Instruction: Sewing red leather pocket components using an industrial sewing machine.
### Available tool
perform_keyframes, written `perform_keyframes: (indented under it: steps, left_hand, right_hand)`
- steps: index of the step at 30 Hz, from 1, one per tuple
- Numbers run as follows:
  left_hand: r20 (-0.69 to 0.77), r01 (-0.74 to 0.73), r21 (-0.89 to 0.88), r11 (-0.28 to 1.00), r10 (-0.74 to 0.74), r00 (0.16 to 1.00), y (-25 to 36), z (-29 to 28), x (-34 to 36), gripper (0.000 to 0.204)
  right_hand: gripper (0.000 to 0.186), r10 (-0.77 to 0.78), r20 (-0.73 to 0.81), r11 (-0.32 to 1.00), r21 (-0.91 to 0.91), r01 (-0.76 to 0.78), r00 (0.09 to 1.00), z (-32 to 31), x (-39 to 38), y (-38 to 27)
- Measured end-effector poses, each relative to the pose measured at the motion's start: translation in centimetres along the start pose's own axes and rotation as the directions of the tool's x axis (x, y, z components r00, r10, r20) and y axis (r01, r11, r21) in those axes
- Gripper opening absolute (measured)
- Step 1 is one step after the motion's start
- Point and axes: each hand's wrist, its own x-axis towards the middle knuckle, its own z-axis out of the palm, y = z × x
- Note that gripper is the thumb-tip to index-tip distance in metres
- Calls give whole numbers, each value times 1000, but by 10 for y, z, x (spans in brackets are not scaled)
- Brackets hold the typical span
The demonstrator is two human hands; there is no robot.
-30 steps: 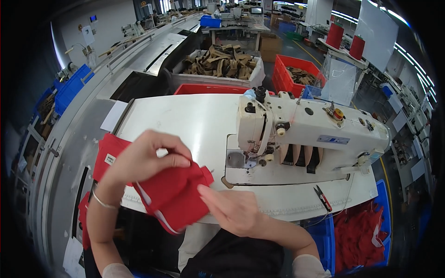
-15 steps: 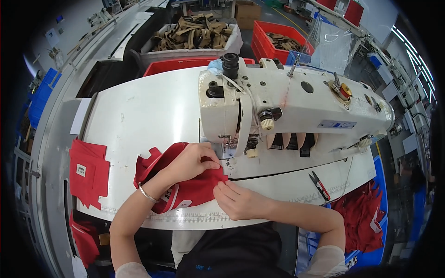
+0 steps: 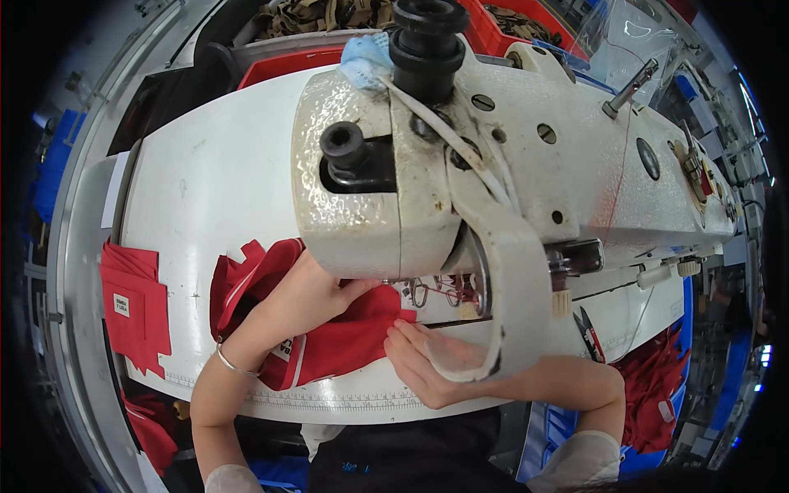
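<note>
A red fabric piece (image 3: 345, 349) with white trim and a pale label lies partly folded on the sewing table, under the front of a white sewing machine (image 3: 353, 222). My left hand (image 3: 300, 300), a silver bangle on its wrist, is closed on the cloth beside the needle area; the machine head hides some of its fingertips. To the right, my right hand (image 3: 419, 361) pinches the near right corner of the same cloth between thumb and fingers. The machine's curved front arm covers part of that hand. The needle itself is hidden from view.
Flat red pieces (image 3: 136, 308) lie stacked at the table's left edge. Black-and-red thread snips (image 3: 588, 335) rest on the right, near a blue bin (image 3: 559, 423) with red cloth. Red crates (image 3: 526, 25) stand behind the machine.
My view has come closer to the machine, which looks larger and now covers parts of both hands. Both hands stay on the red fabric with little visible movement.
</note>
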Motion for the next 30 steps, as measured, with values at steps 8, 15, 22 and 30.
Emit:
perform_keyframes:
  steps: [8, 15, 22, 30]
  left_hand:
    - [-127, -99, -36, 994, 94, 987, -40, 10, 9, 36]
    - [-147, -119, -275, 954, 80, 986, -65, 10, 5, 53]
    - [-285, -57, -422, 905, -73, 956, -83, 23, -1, 69]
    - [-184, -63, -72, 995, 48, 982, -49, 5, -4, 48]
  right_hand:
    - [20, 226, -73, 964, 163, -212, 971, 14, -1, 3]
    - [19, 193, -18, 968, 166, -188, 981, 20, -9, 6]
    - [30, 268, -131, 961, 100, -256, 954, 15, -2, 14]
    - [38, 179, 19, 984, 14, -179, 984, 16, -10, 15]
